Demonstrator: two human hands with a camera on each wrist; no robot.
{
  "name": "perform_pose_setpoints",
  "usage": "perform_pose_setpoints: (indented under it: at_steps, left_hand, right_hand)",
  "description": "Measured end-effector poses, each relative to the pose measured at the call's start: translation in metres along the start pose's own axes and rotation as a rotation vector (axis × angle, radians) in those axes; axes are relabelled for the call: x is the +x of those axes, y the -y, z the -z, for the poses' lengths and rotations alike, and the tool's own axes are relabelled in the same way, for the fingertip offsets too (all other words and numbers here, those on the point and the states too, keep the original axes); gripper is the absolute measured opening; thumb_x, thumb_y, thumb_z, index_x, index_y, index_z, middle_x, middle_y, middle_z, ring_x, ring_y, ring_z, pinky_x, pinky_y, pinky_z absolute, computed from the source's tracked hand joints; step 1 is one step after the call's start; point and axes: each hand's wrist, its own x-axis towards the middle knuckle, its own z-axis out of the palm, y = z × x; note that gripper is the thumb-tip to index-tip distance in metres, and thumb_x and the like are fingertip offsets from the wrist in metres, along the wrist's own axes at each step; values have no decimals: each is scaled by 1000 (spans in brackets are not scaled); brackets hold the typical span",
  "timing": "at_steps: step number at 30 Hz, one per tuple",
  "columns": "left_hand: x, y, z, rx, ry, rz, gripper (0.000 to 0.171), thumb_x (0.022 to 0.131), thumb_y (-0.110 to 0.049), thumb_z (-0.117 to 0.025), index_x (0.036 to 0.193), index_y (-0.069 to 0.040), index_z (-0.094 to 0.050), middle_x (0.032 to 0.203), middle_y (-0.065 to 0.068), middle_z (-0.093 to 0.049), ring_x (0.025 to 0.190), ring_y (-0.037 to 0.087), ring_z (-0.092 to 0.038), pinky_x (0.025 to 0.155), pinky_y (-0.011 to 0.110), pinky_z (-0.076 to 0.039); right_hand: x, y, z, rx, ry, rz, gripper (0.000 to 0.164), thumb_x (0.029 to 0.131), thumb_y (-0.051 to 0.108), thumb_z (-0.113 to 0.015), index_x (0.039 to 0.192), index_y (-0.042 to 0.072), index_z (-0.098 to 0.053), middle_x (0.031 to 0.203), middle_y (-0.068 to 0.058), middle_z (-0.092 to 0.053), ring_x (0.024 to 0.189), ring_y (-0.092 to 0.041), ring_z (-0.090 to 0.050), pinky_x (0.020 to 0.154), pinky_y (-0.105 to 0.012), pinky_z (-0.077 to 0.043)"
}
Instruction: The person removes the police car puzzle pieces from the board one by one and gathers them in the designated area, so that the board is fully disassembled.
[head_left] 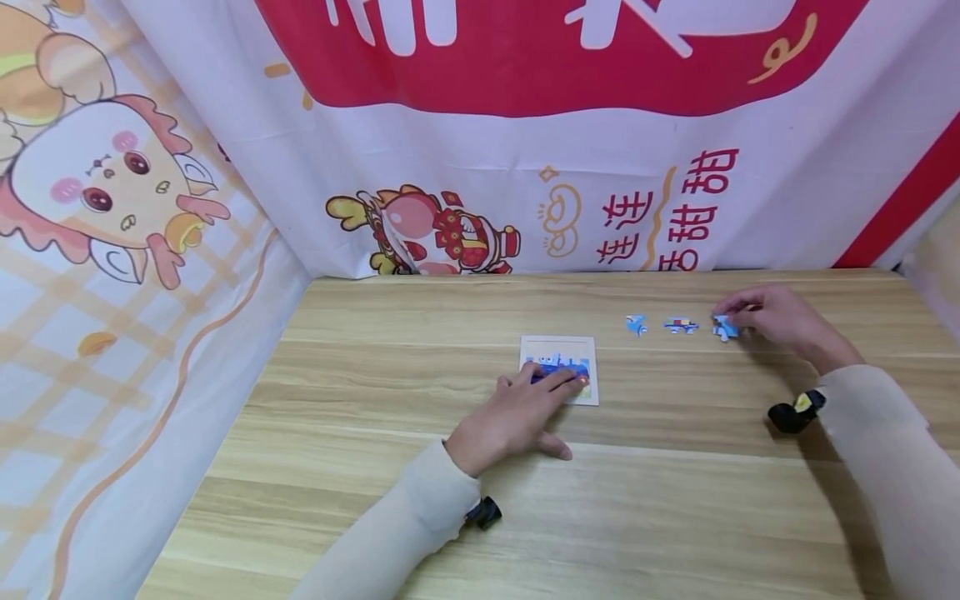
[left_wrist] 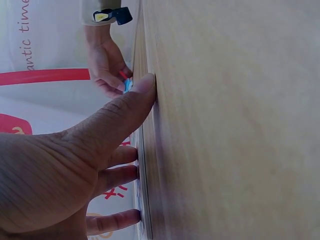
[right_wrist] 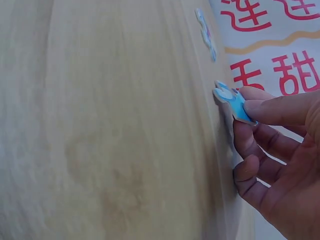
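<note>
A square puzzle board (head_left: 558, 340) with a pale frame and blue picture pieces lies mid-table. My left hand (head_left: 517, 412) rests on it with fingers spread; in the left wrist view its fingertips (left_wrist: 131, 172) touch the board's edge and the thumb reaches out to the side. At the back right, my right hand (head_left: 780, 321) pinches a light-blue jigsaw piece (right_wrist: 239, 106) between thumb and fingers, tilted up at the table surface. To its left lie two more jigsaw pieces, one with a red and yellow patch (head_left: 681, 324) and one blue and white (head_left: 636, 323).
The wood-grain table (head_left: 360, 375) ends at a printed cloth backdrop (head_left: 480, 150) at the back. Another printed cloth (head_left: 97, 333) hangs along the left side. A black wrist device (head_left: 795, 412) sits at the right sleeve.
</note>
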Motion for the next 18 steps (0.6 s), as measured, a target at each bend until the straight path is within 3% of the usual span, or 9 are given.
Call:
perform_pose_setpoints:
  at_steps: [18]
  left_hand:
    - [1, 1, -2, 6, -10, -1, 96, 77, -59, -74, 156, -32, -26, 163, -9, -25, 138, 25, -32, 100, 53, -40]
  right_hand:
    - [5, -2, -8, -54, -35, 7, 28, 100, 5, -49, 122, 4, -66, 125, -22, -57, 102, -33, -48, 75, -31, -46]
